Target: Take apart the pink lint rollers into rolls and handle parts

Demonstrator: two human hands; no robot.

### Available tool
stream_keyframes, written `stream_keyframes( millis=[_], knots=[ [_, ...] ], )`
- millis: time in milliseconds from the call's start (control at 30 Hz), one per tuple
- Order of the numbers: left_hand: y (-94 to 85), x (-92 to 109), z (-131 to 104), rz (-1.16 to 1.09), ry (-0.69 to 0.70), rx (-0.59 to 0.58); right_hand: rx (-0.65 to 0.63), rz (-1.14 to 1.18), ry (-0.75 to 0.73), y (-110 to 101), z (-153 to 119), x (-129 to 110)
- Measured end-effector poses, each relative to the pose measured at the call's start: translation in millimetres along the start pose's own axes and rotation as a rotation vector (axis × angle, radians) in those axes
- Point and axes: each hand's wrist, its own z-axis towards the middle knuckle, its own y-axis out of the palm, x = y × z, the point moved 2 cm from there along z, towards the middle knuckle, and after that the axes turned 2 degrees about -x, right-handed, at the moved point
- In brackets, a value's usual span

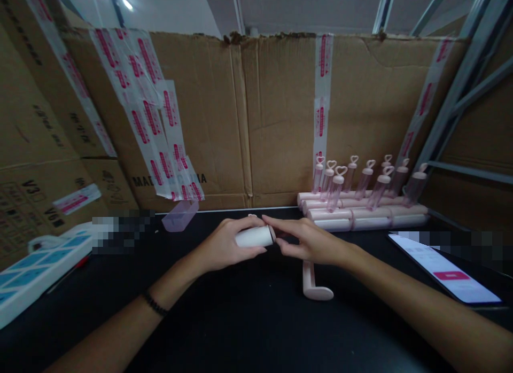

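At the frame's centre, the left hand point(218, 246) curls around a white tube point(252, 236); the right hand's point(310, 240) part-bent fingers meet its end, their grip unclear. It seems light, stiff, smooth, best held mid-barrel.

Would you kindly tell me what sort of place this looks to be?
Probably a makeshift workstation, perhaps in a storeroom or workshop: a black table backed by taped cardboard, with metal framing at the right.

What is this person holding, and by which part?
A white cylinder: the left hand grips it around its body; the right hand is at its dark-rimmed end.
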Motion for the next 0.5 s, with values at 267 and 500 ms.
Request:
stream_keyframes(
  millis=[267, 500],
  knots=[
    [0.8, 0.8, 0.1, -0.034, -0.039, 0.035, 0.058, 0.081, 0.054, 3.1, 1.2, -0.4],
    [0.2, -0.9, -0.5, -0.218, -0.069, 0.085, 0.205, 0.593, 0.217, 4.4, 6.9, 10.6]
  ],
)
